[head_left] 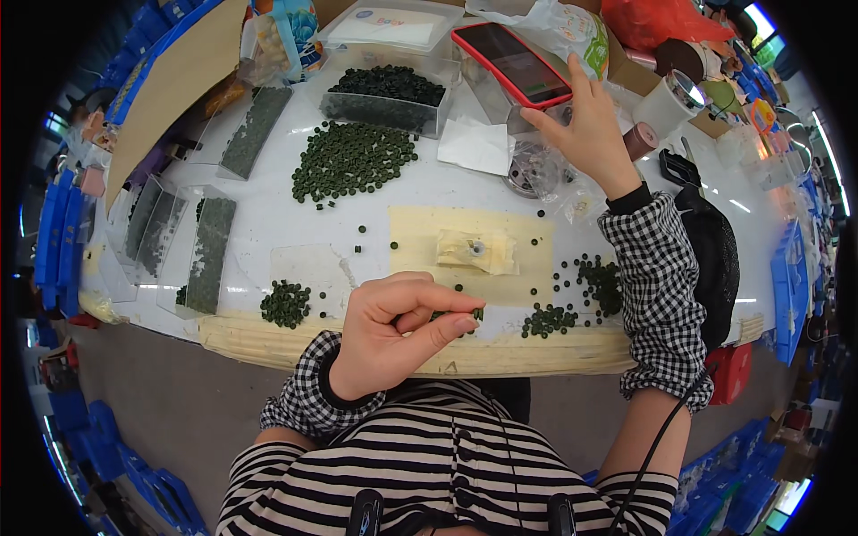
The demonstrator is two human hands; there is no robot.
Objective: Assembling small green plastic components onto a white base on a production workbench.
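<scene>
lying at the left of the frame, clear flat packets of green tablets point(211, 253) rest lengthwise on the white table point(268, 214), long axes running top to bottom. just right of them sits a small heap of green tablets point(286, 304) near the table's front edge. higher up, in the upper middle, a big loose pile of tablets point(351, 161) spreads below a clear box of tablets point(386, 96).

at lower centre the left hand point(393, 335) is curled, thumb and forefinger pinched on a few dark green tablets point(474, 314), held just over the front edge of the table; how many it grips i cannot tell. behind it a small clear packet point(476, 251) lies on a pale yellow sheet point(420, 234), long axis left to right.

right of that, scattered tablets point(572, 299) lie beside the checked sleeve point(657, 295). in the upper right the right hand point(585, 129) is open-fingered, thumb and fingers touching a red-cased phone point(511, 62), whose long axis slants from upper left to lower right, propped over a clear container. a black pouch point(715, 259) lies farther right.
</scene>
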